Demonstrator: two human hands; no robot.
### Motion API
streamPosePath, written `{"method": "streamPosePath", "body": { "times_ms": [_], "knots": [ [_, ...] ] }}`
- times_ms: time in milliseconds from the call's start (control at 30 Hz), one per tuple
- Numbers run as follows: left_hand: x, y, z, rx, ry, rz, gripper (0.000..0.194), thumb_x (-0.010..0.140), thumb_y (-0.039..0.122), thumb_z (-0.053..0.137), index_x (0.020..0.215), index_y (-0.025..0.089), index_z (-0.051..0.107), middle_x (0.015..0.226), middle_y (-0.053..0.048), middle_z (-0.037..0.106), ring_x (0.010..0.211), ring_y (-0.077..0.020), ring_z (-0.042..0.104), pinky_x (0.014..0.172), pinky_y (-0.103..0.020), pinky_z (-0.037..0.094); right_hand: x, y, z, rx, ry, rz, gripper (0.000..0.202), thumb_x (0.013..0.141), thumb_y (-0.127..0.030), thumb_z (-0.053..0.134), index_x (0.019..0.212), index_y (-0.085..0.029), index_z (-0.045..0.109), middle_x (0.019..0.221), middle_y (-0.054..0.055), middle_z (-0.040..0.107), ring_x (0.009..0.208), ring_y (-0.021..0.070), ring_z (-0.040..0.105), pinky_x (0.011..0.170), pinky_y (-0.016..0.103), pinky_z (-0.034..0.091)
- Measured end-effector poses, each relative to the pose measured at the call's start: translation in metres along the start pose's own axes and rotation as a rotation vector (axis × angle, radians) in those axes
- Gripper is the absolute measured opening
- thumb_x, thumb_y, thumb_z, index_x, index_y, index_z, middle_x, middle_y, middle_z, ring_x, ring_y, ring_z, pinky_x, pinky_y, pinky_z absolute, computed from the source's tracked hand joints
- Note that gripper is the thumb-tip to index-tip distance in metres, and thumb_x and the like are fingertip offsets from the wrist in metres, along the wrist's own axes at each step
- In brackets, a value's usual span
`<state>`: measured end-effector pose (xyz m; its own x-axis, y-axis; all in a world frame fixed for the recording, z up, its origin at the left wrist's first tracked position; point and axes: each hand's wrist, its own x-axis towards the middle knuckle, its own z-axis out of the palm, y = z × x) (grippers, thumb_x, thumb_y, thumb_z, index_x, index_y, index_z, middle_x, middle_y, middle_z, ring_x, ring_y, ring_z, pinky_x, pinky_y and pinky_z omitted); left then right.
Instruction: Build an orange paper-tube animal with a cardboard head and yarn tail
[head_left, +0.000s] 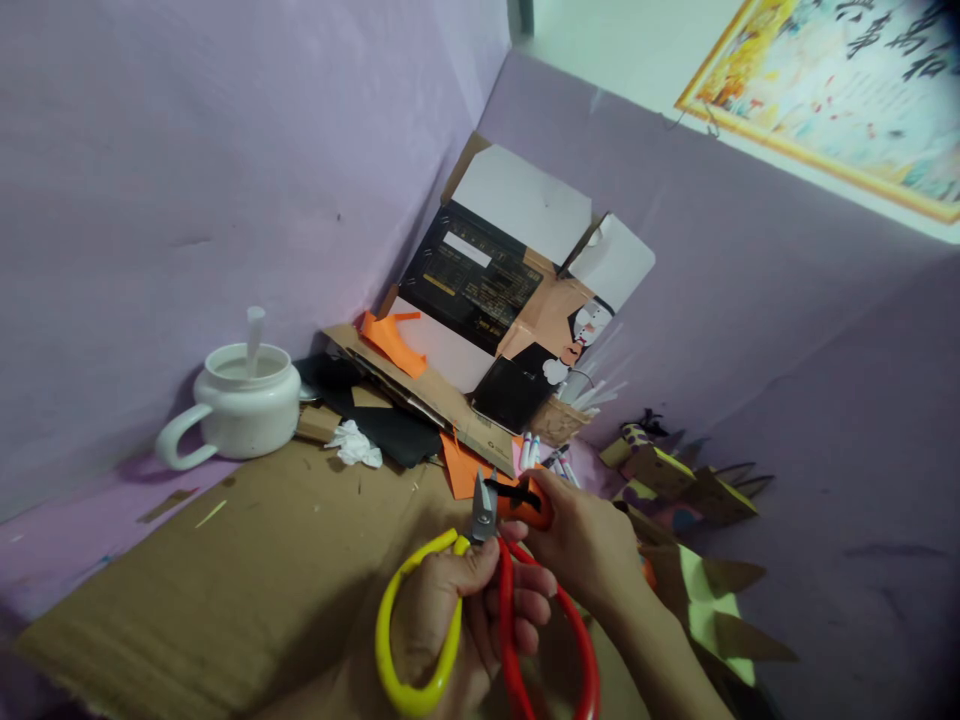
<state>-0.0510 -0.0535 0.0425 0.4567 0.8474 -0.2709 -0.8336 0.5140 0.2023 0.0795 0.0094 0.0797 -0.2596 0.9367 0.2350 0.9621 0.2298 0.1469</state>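
Note:
Scissors (485, 512) with one yellow handle and one red handle are held in my left hand (450, 610), its thumb near the pivot and its fingers through the handles. The short metal blades point away from me and stand apart. To the right, my right hand (574, 530) grips an orange piece (534, 503) with a black strip (514, 491) sticking out to the left. This strip reaches the scissor blades; whether it lies between them is too small to tell.
Brown cardboard (285, 560) covers the table. A white mug (251, 405) stands at the left, beside crumpled tissue (355, 444) and black sheets (397, 428). Behind are an opened box (480, 270), orange scraps (395, 342) and markers (531, 451). Cardboard shapes (660, 470) lie at the right.

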Motion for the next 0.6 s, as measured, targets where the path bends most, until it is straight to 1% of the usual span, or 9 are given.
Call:
{"method": "streamPosePath", "body": {
  "times_ms": [100,200,300,433,533,600],
  "knots": [
    [0.0015,-0.0027,-0.0007,0.017,0.024,-0.008,0.026,0.086,0.019,0.046,0.107,0.008,0.055,0.063,-0.008,0.063,0.047,-0.0103,0.055,0.044,-0.018,0.038,0.0000,0.0017,0.0027,-0.002,0.022,-0.012,0.026,0.069,-0.030,0.059,0.095,-0.028,0.059,0.075,0.002,0.070,0.061,0.0212,0.063,0.050,0.024,0.022],
    [0.0032,-0.0039,-0.0010,0.063,0.058,-0.006,0.029,0.085,0.022,0.047,0.110,0.008,0.054,0.057,-0.004,0.060,0.041,-0.0086,0.050,0.039,-0.017,0.032,0.0003,0.0024,0.0041,-0.004,0.032,-0.015,0.027,0.069,-0.030,0.059,0.095,-0.028,0.060,0.075,0.002,0.069,0.062,0.0208,0.062,0.050,0.024,0.021],
    [0.0025,-0.0027,-0.0018,0.114,0.052,-0.007,0.031,0.084,0.025,0.050,0.110,0.010,0.055,0.052,0.000,0.055,0.036,-0.0069,0.044,0.036,-0.016,0.027,0.0004,0.0028,0.0045,0.001,0.033,-0.023,0.025,0.069,-0.031,0.059,0.094,-0.027,0.060,0.075,0.001,0.069,0.062,0.0200,0.062,0.050,0.024,0.022],
    [-0.0009,-0.0009,-0.0048,0.163,0.050,-0.021,0.029,0.082,0.029,0.053,0.106,0.014,0.056,0.051,0.003,0.052,0.032,-0.0047,0.039,0.034,-0.015,0.023,0.0015,0.0042,0.0054,0.006,0.028,-0.029,0.024,0.070,-0.036,0.061,0.092,-0.027,0.060,0.073,0.000,0.068,0.061,0.0185,0.060,0.050,0.024,0.021],
    [-0.0016,-0.0012,-0.0063,0.169,0.033,-0.005,0.029,0.085,0.036,0.046,0.103,0.015,0.054,0.048,0.003,0.051,0.029,-0.0056,0.037,0.032,-0.015,0.023,0.0037,0.0051,0.0056,0.020,0.019,-0.028,0.022,0.070,-0.037,0.062,0.090,-0.027,0.060,0.071,-0.001,0.068,0.061,0.0177,0.060,0.050,0.024,0.022],
    [-0.0012,-0.0016,-0.0056,0.150,-0.026,-0.006,0.033,0.089,0.036,0.035,0.104,0.013,0.052,0.049,-0.001,0.055,0.031,-0.0097,0.045,0.034,-0.018,0.030,0.0052,0.0053,0.0050,0.027,0.014,-0.018,0.022,0.069,-0.036,0.062,0.089,-0.027,0.060,0.072,-0.001,0.068,0.062,0.0180,0.060,0.050,0.024,0.022]
  ]
}}
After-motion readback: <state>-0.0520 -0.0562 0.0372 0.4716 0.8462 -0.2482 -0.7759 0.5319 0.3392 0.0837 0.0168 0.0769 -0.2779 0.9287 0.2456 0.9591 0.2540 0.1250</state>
